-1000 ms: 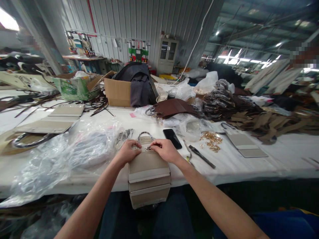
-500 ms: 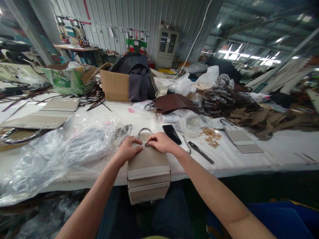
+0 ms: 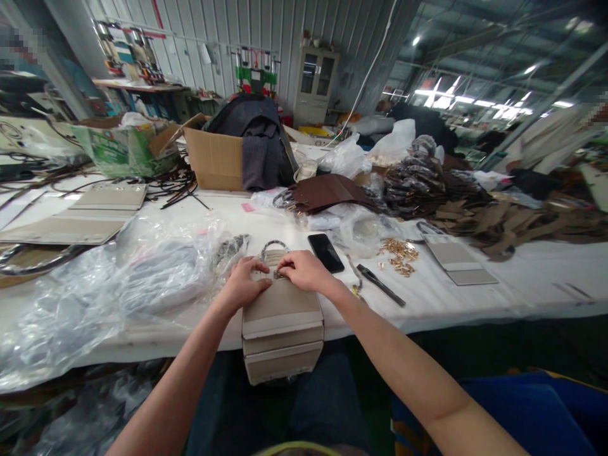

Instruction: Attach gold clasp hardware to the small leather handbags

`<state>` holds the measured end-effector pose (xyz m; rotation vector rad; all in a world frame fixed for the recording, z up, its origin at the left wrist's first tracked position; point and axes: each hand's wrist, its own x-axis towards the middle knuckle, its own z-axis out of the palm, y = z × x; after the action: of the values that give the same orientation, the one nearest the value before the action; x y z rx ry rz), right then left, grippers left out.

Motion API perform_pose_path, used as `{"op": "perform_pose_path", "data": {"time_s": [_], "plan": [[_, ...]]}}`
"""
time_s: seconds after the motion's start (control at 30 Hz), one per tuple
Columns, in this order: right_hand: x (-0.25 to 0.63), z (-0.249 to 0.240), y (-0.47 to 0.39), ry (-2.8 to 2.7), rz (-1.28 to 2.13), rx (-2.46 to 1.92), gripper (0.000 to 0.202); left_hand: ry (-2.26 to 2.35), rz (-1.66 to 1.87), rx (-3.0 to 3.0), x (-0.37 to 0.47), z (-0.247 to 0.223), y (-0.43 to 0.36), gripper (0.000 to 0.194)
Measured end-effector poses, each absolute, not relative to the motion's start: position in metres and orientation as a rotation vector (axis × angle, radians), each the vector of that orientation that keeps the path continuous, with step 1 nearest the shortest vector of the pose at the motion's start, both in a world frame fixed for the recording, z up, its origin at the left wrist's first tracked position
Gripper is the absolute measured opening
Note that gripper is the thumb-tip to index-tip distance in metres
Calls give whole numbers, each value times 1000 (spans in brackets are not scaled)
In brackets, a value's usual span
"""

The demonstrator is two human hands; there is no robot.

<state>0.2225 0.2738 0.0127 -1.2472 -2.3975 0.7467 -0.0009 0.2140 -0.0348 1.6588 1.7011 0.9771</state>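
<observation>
A beige bag panel (image 3: 284, 310) lies in front of me, its folded lower part hanging over the table's near edge. A looped handle (image 3: 274, 246) wrapped in plastic stands at its far end. My left hand (image 3: 247, 282) grips the panel's upper left side, thumb and forefinger pressing on it with a gap between them. My right hand (image 3: 304, 271) is closed in a pinch at a small metal fitting (image 3: 278, 274) near the panel's top. The fingers partly cover the fitting, so its exact form is unclear.
Right of my hands are a black phone (image 3: 325, 252), a dark slim tool (image 3: 381, 285), a pile of gold metal fittings (image 3: 401, 254) and another beige panel (image 3: 458, 258). Plastic-wrapped pieces (image 3: 166, 272) lie left. Behind stand a cardboard box (image 3: 213, 158) and brown panels (image 3: 332, 192).
The view has shifted slightly. My right fingers have moved a little at the metal fitting; my left hand stays in place on the panel.
</observation>
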Motion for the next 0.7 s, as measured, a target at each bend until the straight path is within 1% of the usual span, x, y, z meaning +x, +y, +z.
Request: {"op": "perform_pose_path", "data": {"time_s": [0.2,0.47,0.6,0.7], "plan": [[223,16,267,-2453,648,-1219,19,1725,962,1645,0,-36,213,32],[222,17,261,-2456,574,-1277,14,1728,950,1657,1,-33,213,27],[221,19,260,-2467,562,-1281,14,1730,945,1665,1,-34,214,28],[224,21,261,-2430,622,-1204,15,1733,938,1669,0,-35,214,29]]}}
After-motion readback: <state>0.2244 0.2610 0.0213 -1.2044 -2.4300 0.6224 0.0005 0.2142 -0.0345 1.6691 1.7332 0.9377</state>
